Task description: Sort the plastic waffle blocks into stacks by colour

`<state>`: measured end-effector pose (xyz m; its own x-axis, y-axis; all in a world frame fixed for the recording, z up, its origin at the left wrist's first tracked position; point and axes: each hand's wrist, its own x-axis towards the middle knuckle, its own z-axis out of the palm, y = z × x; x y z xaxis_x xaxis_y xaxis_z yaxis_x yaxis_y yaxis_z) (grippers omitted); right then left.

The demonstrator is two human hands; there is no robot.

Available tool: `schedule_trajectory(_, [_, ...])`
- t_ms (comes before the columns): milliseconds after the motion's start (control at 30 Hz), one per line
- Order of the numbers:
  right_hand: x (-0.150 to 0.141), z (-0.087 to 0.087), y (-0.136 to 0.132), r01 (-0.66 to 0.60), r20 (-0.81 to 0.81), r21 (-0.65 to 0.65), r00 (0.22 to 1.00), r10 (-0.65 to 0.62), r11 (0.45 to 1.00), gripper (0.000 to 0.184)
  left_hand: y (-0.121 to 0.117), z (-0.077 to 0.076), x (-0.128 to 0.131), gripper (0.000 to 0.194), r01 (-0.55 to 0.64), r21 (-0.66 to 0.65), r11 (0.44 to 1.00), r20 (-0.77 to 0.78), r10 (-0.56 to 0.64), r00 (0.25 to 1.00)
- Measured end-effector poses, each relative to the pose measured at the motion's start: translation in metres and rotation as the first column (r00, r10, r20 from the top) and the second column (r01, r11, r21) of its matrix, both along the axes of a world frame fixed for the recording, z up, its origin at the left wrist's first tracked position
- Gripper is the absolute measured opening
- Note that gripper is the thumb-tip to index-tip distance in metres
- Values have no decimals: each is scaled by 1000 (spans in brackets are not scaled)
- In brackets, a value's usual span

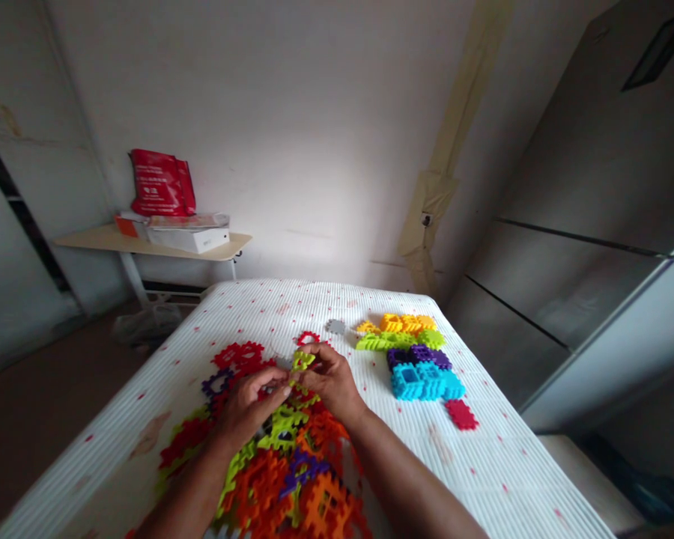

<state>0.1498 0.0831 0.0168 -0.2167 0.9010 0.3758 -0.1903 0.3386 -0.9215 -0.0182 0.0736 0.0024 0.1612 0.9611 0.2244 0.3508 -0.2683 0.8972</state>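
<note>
My right hand (335, 383) pinches a lime-green toothed interlocking tile (302, 361) between thumb and fingers. My left hand (254, 403) is closed at the lower left edge of the same tile, its thumb and fingertips meeting there. The exact grip is partly hidden by the fingers. Below both hands spreads a loose pile of orange tiles (329, 503), lime-green tiles (284, 428) and purple tiles (303, 468). Red tiles (240, 358) lie just beyond my left hand, and a red frame-like tile (310, 338) sits beyond my right.
Right of my hands stand rows of joined tiles: yellow (409, 323), lime (390, 341), purple (427, 356) and blue (424, 382). A red tile (461, 415) and a grey tile (335, 326) lie flat on the patterned tablecloth (483, 479). A side table (233, 247) holds a red bag (160, 183).
</note>
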Motion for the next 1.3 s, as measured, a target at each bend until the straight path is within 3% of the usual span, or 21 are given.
schedule_trajectory(233, [-9,-8,-1,-88,-149,-139,987,67,986,32,-2,6,2,21,-5,-2,1000,-71,5,997])
schedule_trajectory(433, [2,-7,4,-12,-27,-131,1000,9,991,27,1,-1,-1,33,-52,-28,998,-24,51,998])
schedule_trajectory(667, [6,-16,9,-49,66,-148,996,59,988,32,1,-2,1,43,-56,-84,995,39,59,997])
schedule_trajectory(767, [5,-13,5,59,164,-39,985,-52,998,33,1,1,1,47,-97,-99,990,59,103,993])
schedule_trajectory(833, [5,-9,2,137,298,101,941,-161,985,34,1,2,0,49,-110,-101,989,74,118,990])
schedule_trajectory(1000, [1,-3,-9,115,541,472,745,-390,874,39,-1,4,-1,45,-103,-87,991,75,109,991])
schedule_trajectory(1133, [-2,-4,-10,78,594,566,652,-472,821,33,-2,3,0,41,-87,-63,994,55,90,994])
schedule_trajectory(1300, [4,-1,-8,34,659,595,551,-511,803,39,-1,3,1,38,-108,-32,994,23,109,994])
